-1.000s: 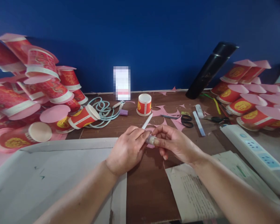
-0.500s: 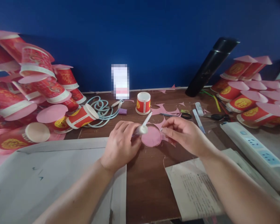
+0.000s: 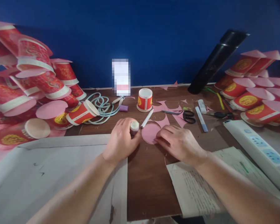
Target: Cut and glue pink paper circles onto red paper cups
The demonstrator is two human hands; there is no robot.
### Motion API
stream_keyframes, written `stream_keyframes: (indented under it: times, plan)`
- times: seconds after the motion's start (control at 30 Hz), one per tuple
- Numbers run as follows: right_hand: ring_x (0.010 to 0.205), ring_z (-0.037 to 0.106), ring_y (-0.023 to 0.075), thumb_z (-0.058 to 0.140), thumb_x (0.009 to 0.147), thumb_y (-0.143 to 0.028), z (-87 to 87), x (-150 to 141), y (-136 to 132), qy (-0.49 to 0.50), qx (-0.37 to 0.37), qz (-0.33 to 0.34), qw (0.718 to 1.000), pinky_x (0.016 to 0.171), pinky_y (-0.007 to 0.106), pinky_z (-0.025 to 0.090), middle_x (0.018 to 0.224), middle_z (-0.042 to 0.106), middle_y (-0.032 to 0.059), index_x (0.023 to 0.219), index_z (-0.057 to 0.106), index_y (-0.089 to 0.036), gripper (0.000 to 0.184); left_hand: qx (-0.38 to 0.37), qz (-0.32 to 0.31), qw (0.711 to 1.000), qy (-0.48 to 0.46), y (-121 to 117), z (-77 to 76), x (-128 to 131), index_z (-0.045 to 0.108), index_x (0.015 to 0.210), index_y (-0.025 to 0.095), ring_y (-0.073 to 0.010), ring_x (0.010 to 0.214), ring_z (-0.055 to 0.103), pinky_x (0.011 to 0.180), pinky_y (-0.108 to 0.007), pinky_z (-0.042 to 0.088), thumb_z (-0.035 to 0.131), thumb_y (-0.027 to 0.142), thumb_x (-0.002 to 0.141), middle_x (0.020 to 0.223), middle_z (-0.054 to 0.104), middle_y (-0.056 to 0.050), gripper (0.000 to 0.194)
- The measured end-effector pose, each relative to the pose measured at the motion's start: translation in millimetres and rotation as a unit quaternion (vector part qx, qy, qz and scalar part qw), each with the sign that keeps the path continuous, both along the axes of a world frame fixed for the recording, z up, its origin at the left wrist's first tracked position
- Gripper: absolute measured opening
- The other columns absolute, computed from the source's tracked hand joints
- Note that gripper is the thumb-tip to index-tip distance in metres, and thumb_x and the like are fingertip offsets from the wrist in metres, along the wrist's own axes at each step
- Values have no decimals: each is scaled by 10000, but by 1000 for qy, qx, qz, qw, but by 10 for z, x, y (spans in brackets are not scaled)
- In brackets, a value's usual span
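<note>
My left hand [image 3: 122, 138] is closed around a glue stick [image 3: 134, 125], its pale round end facing up. On the brown table beside it lies a pink paper circle [image 3: 150, 133]. The fingers of my right hand [image 3: 179, 141] are bent together and pinch the circle's right edge; their tips are partly hidden. A white pen [image 3: 147, 118] lies just behind the circle. Further back stands a red and white paper cup [image 3: 145, 100]. Scissors [image 3: 188, 117] rest on pink paper scraps [image 3: 163, 119] behind my right hand.
Red cups with pink paper discs are piled at the left [image 3: 35, 59] and right [image 3: 247, 99]. A black bottle [image 3: 214, 63] leans on the blue wall. A coiled cable [image 3: 102, 107], a lit phone [image 3: 121, 74], a power strip [image 3: 259, 146] and printed papers [image 3: 196, 186] surround the work spot.
The glue stick in my left hand has moved left, off the pink circle, and stands more upright. My right hand has come down onto the circle's right edge. The view has shifted slightly.
</note>
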State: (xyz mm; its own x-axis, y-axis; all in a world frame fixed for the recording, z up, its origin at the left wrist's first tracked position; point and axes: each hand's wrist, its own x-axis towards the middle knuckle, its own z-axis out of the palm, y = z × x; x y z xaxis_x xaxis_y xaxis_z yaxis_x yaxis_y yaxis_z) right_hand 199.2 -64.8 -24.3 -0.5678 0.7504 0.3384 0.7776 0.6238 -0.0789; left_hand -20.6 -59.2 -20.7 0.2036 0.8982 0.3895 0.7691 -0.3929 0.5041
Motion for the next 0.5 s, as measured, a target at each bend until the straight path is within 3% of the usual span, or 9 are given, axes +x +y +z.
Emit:
stream_keyframes:
  times: [0.23, 0.5]
  plan:
    - [755, 564, 148, 564, 888, -215, -40, -8, -11, -36, 19, 20, 999, 587, 284, 305, 785, 633, 1, 803, 643, -201, 117, -7, 49, 999, -2, 47, -54, -48, 566, 962, 185, -222, 934, 595, 850, -371, 463, 566, 194, 804, 949, 647, -52, 159]
    - [790, 488, 174, 576, 853, -138, 42, 23, -21, -75, 2, 73, 995, 736, 322, 320, 757, 613, 0, 743, 583, -194, 124, -28, 62, 998, 9, 52, -67, -64, 569, 1093, 170, -253, 1033, 601, 902, -402, 472, 578, 240, 811, 1062, 656, -83, 291]
